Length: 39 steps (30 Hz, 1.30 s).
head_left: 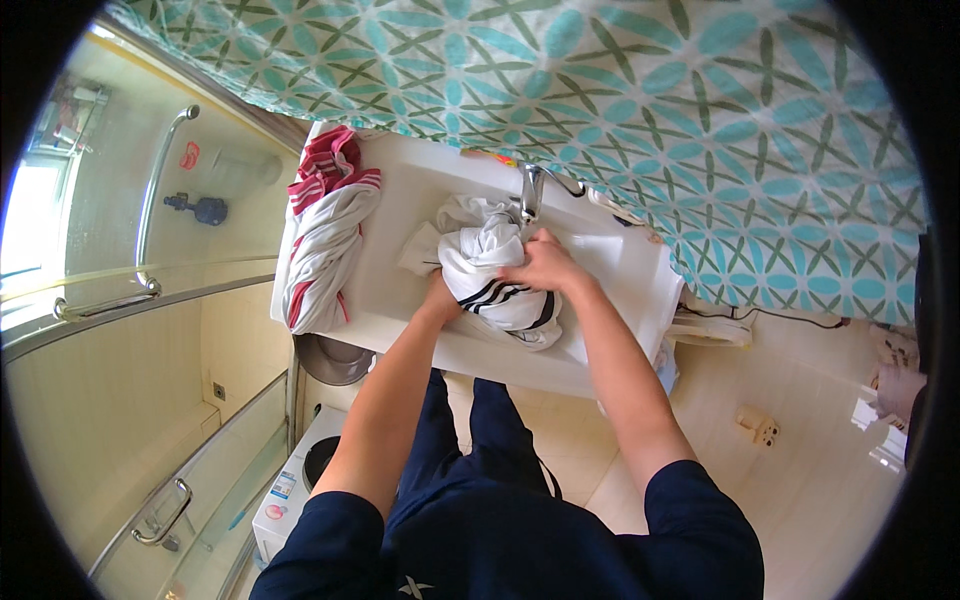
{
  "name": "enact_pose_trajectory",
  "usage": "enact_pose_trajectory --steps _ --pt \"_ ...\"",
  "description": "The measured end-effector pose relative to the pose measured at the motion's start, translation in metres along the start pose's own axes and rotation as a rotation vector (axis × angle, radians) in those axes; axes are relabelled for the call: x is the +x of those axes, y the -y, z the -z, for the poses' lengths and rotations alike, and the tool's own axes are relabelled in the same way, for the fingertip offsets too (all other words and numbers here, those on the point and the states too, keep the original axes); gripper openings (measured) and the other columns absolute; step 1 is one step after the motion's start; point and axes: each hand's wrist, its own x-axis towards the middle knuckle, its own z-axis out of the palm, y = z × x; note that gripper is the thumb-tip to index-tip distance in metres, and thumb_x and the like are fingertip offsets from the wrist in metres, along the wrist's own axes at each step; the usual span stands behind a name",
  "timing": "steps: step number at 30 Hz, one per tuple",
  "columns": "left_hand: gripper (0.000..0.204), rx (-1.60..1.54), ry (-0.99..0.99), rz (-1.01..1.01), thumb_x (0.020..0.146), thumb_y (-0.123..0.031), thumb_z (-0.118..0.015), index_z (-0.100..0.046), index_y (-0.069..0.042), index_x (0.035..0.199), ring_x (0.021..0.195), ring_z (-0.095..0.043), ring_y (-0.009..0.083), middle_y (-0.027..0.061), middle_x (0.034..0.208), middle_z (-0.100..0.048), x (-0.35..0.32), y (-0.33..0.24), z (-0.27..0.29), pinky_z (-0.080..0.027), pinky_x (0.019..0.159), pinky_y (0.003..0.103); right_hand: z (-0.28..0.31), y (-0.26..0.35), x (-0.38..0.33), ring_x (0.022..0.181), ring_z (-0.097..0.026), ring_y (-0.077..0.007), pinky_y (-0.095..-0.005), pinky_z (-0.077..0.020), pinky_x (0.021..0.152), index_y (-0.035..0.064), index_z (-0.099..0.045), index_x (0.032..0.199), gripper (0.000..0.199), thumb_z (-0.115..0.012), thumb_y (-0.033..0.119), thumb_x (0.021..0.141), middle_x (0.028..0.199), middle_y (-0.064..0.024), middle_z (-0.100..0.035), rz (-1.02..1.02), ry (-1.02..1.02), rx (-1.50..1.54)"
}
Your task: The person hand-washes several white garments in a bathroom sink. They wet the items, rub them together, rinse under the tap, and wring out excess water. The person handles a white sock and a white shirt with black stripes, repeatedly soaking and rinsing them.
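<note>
A bunched white garment [490, 275] with black stripes lies in the white washbasin [390, 262], below the chrome faucet [531, 190]. Its exact kind is hidden by the folds. My right hand [548, 265] is closed on the cloth at its right side, close under the spout. On the other side, my left hand [441, 299] reaches into the garment from the near left. Cloth covers its fingers, so their grip is hidden. Whether water runs from the spout is not visible.
A twisted white-and-red garment [325, 240] rests along the basin's left ledge. A patterned curtain [640, 90] hangs over the far side. Below the left corner sits a grey round basin [333, 358]. Glass shower panels with a metal handle [165, 515] stand at left.
</note>
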Motion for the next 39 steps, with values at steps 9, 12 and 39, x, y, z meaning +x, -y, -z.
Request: enact_pose_trajectory --steps 9,12,39 --pt "0.037 0.051 0.035 0.170 0.086 -0.009 -0.057 -0.071 -0.007 0.120 0.114 -0.064 0.0447 0.0232 0.121 -0.070 0.020 0.026 0.004 -0.052 0.098 0.048 -0.046 -0.037 -0.002 0.128 -0.058 -0.0319 -0.0471 -0.0500 0.104 0.0057 -0.040 0.155 0.064 -0.058 0.035 0.101 0.148 -0.0192 -0.055 -0.732 0.211 0.899" --pt "0.037 0.229 0.036 0.047 0.086 -0.020 -0.066 -0.071 -0.007 0.120 0.110 -0.069 0.0389 0.0230 0.117 -0.072 0.020 0.038 -0.003 -0.054 0.097 0.045 -0.053 -0.031 0.012 0.135 -0.054 -0.0357 -0.0439 -0.0475 0.109 0.0013 -0.050 0.150 0.063 -0.066 0.020 0.091 0.149 -0.0217 -0.055 -0.457 0.387 0.505" --pt "0.031 0.355 -0.049 0.084 0.083 -0.022 -0.066 -0.078 -0.005 0.106 0.109 -0.065 0.0419 0.0227 0.108 -0.074 -0.017 -0.036 0.032 -0.053 0.098 0.049 0.128 0.080 -0.212 0.109 -0.067 -0.0230 -0.0369 -0.0529 0.096 -0.0010 -0.055 0.137 0.064 -0.080 0.012 0.079 0.123 -0.0125 -0.069 -0.529 -0.697 1.080"
